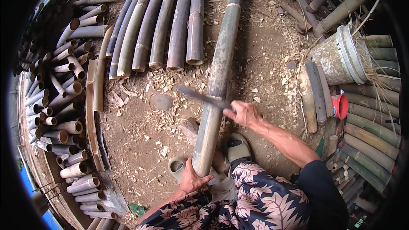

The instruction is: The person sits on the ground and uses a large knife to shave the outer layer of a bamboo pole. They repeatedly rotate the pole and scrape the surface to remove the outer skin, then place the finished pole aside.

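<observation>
A long, thick bamboo pole point(222, 59) runs from the top of the view down to my lap, its lower part paler than the rest. My left hand point(192, 179) is wrapped round the pole's near end. In my right hand point(245, 113) is a dark-bladed machete point(198, 95), its handle mostly hidden by my closed fingers. The blade lies crosswise over the pole at a pale ring, pointing left. Whether its edge touches the bamboo I cannot tell. Under the pole, left of my right foot, sits a rough block point(189, 128).
Several bamboo poles point(170, 25) lie side by side at the far left. Stacked cut bamboo point(76, 127) lines the left side. At right are a dirty white bucket point(336, 55), a red tub point(339, 106) and more bamboo lengths point(370, 132). Pale chips litter the dirt floor point(140, 162).
</observation>
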`<state>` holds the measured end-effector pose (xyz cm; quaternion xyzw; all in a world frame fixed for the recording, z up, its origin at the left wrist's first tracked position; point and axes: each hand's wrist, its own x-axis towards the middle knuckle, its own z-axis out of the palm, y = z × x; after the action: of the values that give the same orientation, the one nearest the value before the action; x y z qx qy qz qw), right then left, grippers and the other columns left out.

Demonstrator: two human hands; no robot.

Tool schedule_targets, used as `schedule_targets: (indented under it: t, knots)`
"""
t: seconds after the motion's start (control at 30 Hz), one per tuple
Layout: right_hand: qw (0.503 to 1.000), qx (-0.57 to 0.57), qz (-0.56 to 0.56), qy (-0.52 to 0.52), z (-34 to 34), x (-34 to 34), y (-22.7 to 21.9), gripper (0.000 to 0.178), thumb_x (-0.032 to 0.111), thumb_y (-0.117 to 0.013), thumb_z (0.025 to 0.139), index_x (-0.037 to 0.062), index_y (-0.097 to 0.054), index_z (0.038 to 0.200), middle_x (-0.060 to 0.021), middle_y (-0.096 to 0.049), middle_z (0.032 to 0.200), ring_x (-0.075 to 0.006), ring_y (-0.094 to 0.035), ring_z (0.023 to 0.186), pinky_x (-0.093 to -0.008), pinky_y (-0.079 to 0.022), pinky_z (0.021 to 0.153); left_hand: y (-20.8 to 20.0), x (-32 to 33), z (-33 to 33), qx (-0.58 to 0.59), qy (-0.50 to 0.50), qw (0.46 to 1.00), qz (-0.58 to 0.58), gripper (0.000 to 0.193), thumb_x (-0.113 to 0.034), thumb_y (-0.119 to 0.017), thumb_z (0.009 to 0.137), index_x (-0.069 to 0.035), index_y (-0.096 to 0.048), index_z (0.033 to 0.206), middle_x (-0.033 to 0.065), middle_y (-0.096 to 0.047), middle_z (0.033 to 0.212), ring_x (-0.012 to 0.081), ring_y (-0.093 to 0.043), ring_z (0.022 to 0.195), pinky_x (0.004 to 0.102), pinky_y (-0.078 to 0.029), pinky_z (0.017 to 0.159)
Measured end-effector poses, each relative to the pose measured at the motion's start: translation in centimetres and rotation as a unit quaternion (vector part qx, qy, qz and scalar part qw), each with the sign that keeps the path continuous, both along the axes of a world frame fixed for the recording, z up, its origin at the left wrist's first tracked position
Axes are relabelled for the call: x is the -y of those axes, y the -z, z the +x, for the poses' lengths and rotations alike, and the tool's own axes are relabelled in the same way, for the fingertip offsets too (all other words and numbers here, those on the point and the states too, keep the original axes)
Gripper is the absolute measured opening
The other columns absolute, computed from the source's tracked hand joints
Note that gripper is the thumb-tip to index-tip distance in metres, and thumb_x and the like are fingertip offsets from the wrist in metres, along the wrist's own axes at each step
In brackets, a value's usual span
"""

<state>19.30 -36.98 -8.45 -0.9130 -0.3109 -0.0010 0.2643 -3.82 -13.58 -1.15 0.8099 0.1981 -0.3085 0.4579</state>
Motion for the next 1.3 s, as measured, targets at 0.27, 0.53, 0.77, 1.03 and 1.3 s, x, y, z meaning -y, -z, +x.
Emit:
schedule_targets:
  t: [0.27,0.53,0.77,1.03,1.3]
  knots:
    - [0.983,-0.029,-0.179,-0.021,3.3,-0.6,-4.3,0.064,0.066,-0.042,0.096,0.0079,-0.055,0.075,-0.0068,-0.055,0.055,-0.0178,-0.055,0.042,-0.0377,-0.048,0.038,-0.3,0.1,-0.5,-0.045,-0.009,0.999,0.023,0.105,-0.037,-0.084,0.064,0.002,-0.027,0.142,0.0324,-0.059,0.119,0.0432,-0.061,0.111,0.047,-0.05,0.093]
    - [0.989,-0.078,-0.124,0.011,1.0,-1.1,-2.4,0.064,0.068,-0.037,0.097,0.0116,-0.046,0.067,-0.0018,-0.046,0.05,-0.0158,-0.046,0.037,-0.0335,-0.043,0.033,-0.1,-0.7,-0.1,-0.08,-0.031,0.995,-0.053,0.101,-0.036,-0.087,0.062,0.003,-0.034,0.14,0.0287,-0.06,0.121,0.0383,-0.062,0.112,0.0432,-0.05,0.095]
    - [0.992,-0.075,-0.049,0.084,1.9,-0.7,-0.8,0.064,0.068,-0.035,0.097,0.0129,-0.043,0.067,0.0013,-0.042,0.051,-0.0086,-0.037,0.039,-0.0285,-0.032,0.03,4.6,-1.1,-3.2,-0.014,-0.101,0.974,-0.2,0.105,-0.034,-0.09,0.058,0.003,-0.036,0.14,0.0211,-0.059,0.124,0.0288,-0.057,0.118,0.0394,-0.045,0.102]
    - [0.99,0.005,-0.135,-0.038,1.5,0.2,-2.1,0.065,0.069,-0.036,0.096,0.0118,-0.05,0.07,-0.0003,-0.046,0.05,-0.0094,-0.046,0.04,-0.0308,-0.04,0.03,1.7,-0.6,-1.1,-0.044,-0.07,0.99,-0.115,0.105,-0.036,-0.089,0.06,0.004,-0.035,0.14,0.0243,-0.058,0.126,0.035,-0.057,0.12,0.0414,-0.046,0.101]
    - [0.972,0.038,-0.082,-0.218,-1.3,0.3,-1.4,0.066,0.071,-0.039,0.095,0.0105,-0.05,0.071,-0.0067,-0.052,0.055,-0.0233,-0.058,0.045,-0.0383,-0.051,0.042,-0.2,0.8,-0.7,-0.049,-0.019,0.999,0.015,0.102,-0.037,-0.087,0.063,0.002,-0.032,0.14,0.0291,-0.063,0.116,0.0437,-0.063,0.109,0.0469,-0.051,0.093]
